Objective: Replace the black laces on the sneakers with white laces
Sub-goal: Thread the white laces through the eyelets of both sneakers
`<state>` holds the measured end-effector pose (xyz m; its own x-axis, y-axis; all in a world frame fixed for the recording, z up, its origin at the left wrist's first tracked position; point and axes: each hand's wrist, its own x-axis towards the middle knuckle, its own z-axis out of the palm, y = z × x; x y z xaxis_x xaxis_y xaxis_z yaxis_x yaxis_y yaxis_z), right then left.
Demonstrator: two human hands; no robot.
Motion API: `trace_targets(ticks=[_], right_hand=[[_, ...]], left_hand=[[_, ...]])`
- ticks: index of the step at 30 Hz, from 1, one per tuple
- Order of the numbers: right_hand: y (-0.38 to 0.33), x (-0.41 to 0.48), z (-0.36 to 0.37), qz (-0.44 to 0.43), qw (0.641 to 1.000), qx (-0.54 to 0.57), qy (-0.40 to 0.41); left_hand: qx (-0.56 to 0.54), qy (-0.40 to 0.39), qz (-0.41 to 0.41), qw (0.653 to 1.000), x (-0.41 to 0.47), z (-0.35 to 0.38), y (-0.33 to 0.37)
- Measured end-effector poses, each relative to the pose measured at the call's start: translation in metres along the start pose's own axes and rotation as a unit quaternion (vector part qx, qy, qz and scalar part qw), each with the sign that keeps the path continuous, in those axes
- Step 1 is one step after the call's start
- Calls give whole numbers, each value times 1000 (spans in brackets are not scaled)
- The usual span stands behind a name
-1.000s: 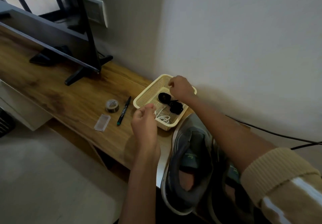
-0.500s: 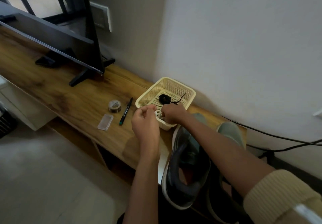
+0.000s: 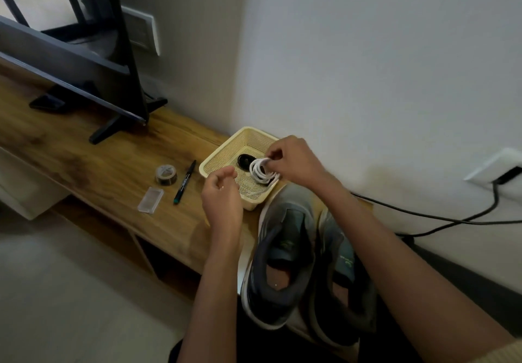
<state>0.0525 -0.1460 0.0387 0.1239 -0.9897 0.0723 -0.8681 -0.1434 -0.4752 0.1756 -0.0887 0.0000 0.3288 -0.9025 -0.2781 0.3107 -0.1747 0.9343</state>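
White lace coil (image 3: 262, 171) — one item, now lifted off the floor of the basket (image 3: 215, 162). Half a second back it lay inside, under your right hand (image 3: 295, 162) at the near rim. That hand pinches the coil's top loop between thumb and fingertips, over the basket's right half.

Left hand (image 3: 223, 196): at the basket's near left corner, fingers curled in. Whether they grip a lace end cannot be told.

Second white strand (image 3: 255, 190): loose on the basket floor.

Black lace bundle (image 3: 244, 160): in the basket, behind the coil.

Sneakers (image 3: 282, 249): a pair just beside the basket on the wooden desk (image 3: 99, 159), eyelets seemingly bare.

Reading — removal looks finished. Your next job is probably uncoiling the lace and threading the first shoe.
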Motion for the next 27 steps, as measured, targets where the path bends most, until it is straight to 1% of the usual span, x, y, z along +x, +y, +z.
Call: trace_targets(ticks=[3,6,8,10,11,12,13,15,17,19,21,22,24,27], right_hand=[[-3,-32,-32,38,994,92,48],[-3,-67,-57,86,963,236,101],[-4,-89,-70,105,932,319,136],[0,-109,-76,130,900,381,170],[5,-118,-78,144,882,407,188],[12,-125,-78,161,865,428,206],[20,-131,-78,177,850,443,222],[36,-141,-76,212,820,471,248],[51,-149,-69,246,774,515,275],[64,-154,-59,276,720,566,291],[77,-156,-54,308,673,604,294],[84,-156,-53,321,658,613,297],[99,-154,-54,339,650,608,306],[111,-150,-56,365,639,594,326]], left_hand=[[43,-116,26,992,-5,8,0],[41,-242,21,969,-24,21,6],[68,-336,10,939,-41,27,10],[112,-431,0,896,-55,31,10],[125,-459,-6,880,-59,32,9],[135,-468,-10,873,-62,33,8],[145,-462,-9,875,-62,34,6],[166,-427,-3,889,-61,35,3],[183,-383,3,905,-61,38,0],[185,-321,6,929,-61,42,-3],[173,-240,3,955,-60,47,-6],[158,-200,-3,967,-60,49,-7],[103,-148,-21,983,-63,55,-9],[11,-115,-45,992,-68,64,-10]])
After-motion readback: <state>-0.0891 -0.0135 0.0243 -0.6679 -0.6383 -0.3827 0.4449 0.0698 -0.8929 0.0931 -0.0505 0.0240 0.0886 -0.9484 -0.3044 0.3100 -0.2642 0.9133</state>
